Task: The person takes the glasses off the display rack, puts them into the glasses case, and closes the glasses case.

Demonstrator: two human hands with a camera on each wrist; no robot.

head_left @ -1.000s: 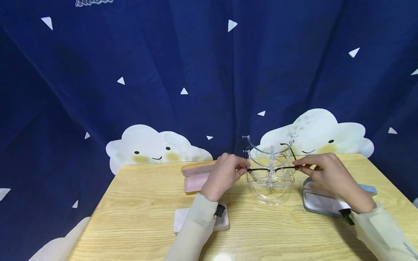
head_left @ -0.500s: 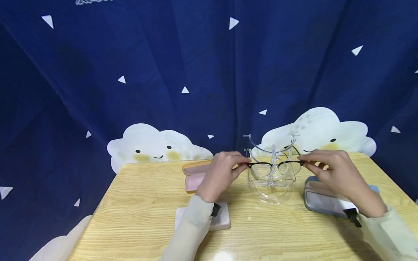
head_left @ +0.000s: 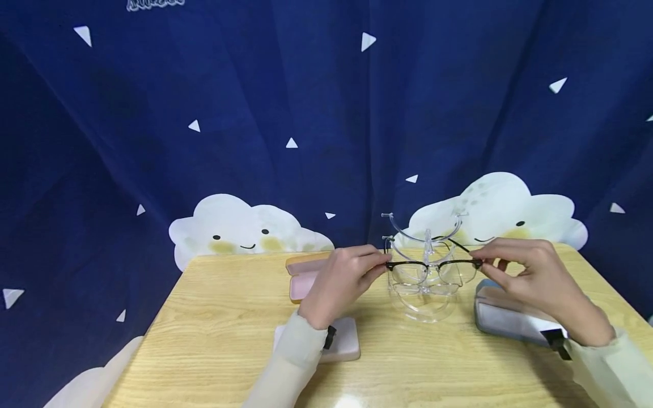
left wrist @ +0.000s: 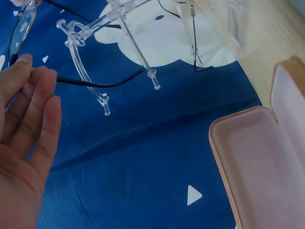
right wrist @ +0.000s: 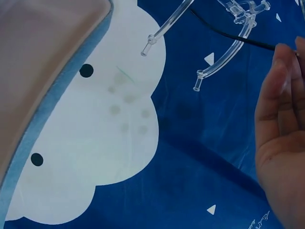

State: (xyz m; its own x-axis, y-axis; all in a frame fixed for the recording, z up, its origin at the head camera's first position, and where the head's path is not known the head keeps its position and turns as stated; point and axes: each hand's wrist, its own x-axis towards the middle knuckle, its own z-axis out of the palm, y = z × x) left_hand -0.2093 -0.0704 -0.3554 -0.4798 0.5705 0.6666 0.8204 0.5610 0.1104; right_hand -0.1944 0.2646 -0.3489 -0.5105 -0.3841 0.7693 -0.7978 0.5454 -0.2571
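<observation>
A pair of black half-rim eyeglasses (head_left: 432, 264) is held level by both hands in front of a clear plastic glasses stand (head_left: 428, 238). My left hand (head_left: 344, 280) pinches the frame's left corner between thumb and fingers. At the right corner my right hand (head_left: 535, 277) pinches the hinge. The dark temples point back among the stand's curved arms; in the left wrist view one temple (left wrist: 100, 85) runs from the fingertips across the stand. Lower on the stand hangs a second pair of thin-rimmed eyeglasses (head_left: 425, 289), partly overlapped by the black pair.
An open orange glasses case (head_left: 296, 288) with pink lining lies behind the left hand. Under the left forearm is a whitish case (head_left: 347, 343). An open blue-grey case (head_left: 502, 323) sits below the right wrist. A blue curtain (head_left: 326, 113) hangs behind the wooden table (head_left: 214, 317).
The black eyeglasses have shifted slightly right relative to the stand, and the right hand has moved a little to the right with them. Both hands keep their pinch on the frame.
</observation>
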